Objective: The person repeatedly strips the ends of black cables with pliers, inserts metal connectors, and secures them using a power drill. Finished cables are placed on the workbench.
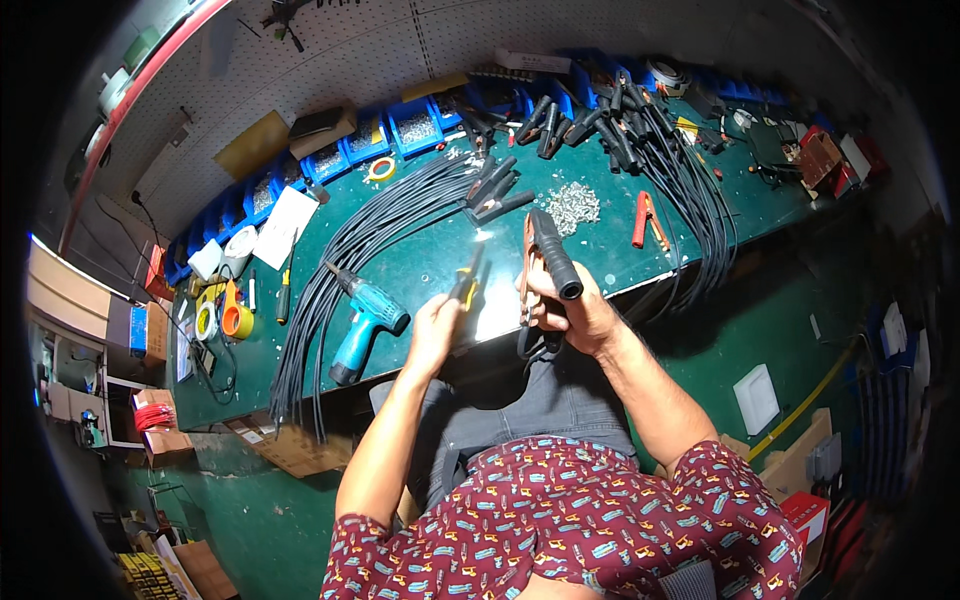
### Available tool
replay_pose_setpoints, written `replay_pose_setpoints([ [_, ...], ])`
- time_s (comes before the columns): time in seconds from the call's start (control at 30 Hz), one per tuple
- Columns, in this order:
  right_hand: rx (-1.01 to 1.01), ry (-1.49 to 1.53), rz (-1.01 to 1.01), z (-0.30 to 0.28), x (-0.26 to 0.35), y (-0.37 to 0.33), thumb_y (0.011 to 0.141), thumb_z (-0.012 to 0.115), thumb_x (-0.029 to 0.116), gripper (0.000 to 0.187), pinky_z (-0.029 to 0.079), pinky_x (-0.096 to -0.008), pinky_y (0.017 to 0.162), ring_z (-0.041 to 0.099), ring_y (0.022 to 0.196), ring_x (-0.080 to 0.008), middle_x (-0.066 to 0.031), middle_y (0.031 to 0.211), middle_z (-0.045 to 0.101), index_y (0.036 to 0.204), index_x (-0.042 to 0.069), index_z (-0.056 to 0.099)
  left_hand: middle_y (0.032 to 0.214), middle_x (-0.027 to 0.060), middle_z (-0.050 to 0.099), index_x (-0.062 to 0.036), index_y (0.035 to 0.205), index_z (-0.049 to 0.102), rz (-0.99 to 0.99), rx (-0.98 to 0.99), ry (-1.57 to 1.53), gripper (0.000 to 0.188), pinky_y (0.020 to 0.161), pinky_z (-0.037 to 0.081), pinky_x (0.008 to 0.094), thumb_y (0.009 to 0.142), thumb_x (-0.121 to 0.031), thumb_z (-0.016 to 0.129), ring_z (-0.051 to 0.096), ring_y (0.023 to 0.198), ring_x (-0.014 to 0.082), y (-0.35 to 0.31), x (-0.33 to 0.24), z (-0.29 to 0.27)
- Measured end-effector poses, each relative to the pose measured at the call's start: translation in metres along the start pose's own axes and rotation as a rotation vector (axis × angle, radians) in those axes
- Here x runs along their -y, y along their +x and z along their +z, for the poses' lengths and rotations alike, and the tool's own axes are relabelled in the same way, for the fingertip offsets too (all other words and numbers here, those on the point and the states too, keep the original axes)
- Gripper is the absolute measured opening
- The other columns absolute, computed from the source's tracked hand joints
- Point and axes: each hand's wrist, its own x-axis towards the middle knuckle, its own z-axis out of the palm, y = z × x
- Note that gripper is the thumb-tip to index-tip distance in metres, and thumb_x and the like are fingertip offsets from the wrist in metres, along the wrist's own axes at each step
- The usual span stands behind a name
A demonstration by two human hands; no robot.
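My right hand (580,312) is closed round a black battery clamp (547,248) with copper-coloured metal along its side. A dark cable hangs beneath it near my lap. My left hand (436,328) grips a screwdriver (464,287) with a yellow and black handle, its blurred shaft pointing away from me. The two hands are apart, over the near edge of the bench. Just beyond the clamp lies a pile of small metal screws (574,207). A teal cordless drill (368,320) rests on its side left of my left hand.
Bundles of black cables (345,240) curve across the green bench (425,275), with more black clamps (625,130) at the back right. A red clamp (642,220) lies right of the screws. Blue parts bins (415,130) line the back. Another screwdriver (284,300) and tape rolls (235,318) lie left.
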Motion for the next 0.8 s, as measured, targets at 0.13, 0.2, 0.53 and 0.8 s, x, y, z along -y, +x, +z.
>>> replay_pose_setpoints([
  [0.13,0.088,-0.038,-0.008,-0.005,-0.003,-0.002,0.097,0.069,0.026,0.023,0.030,-0.0187,0.045,0.042,0.054,-0.0019,0.0031,0.076,0.057,0.095,0.004,0.063,0.114,0.0123,0.069,0.0019,0.116,0.065,0.030,0.033,-0.321,0.039,0.082,0.059,0.0338,0.096,-0.031,0.072,0.068,0.089,0.0172,-0.087,-0.049,-0.001],
  [0.2,0.180,-0.055,0.027,-0.010,-0.006,0.004,0.096,0.071,0.027,0.024,0.030,-0.0187,0.046,0.043,0.055,-0.0019,0.0039,0.077,0.058,0.093,0.005,0.063,0.117,0.0134,0.068,0.0025,0.115,0.065,-0.011,0.212,-0.366,0.040,0.084,0.059,0.0373,0.094,-0.031,0.075,0.068,0.094,0.0211,-0.107,-0.055,-0.013],
  [0.53,0.218,-0.277,0.151,0.018,-0.002,0.002,0.092,0.071,0.023,0.020,0.040,-0.0212,0.054,0.053,0.064,-0.0062,0.0025,0.077,0.056,0.085,0.010,0.058,0.142,0.0094,0.060,-0.0039,0.152,0.046,-0.099,0.670,0.101,0.068,0.116,0.036,0.0378,0.094,-0.024,0.074,0.052,0.132,0.0197,-0.139,-0.087,-0.033],
  [0.8,0.325,-0.240,0.115,0.032,0.003,-0.001,0.081,0.075,0.010,0.025,0.051,-0.0258,0.064,0.058,0.070,-0.0134,-0.0037,0.078,0.057,0.077,0.010,0.050,0.155,0.0126,0.051,-0.0045,0.161,0.030,0.060,0.810,0.130,0.084,0.124,0.023,0.0425,0.087,-0.010,0.068,0.037,0.148,0.0247,-0.134,-0.093,-0.031],
])
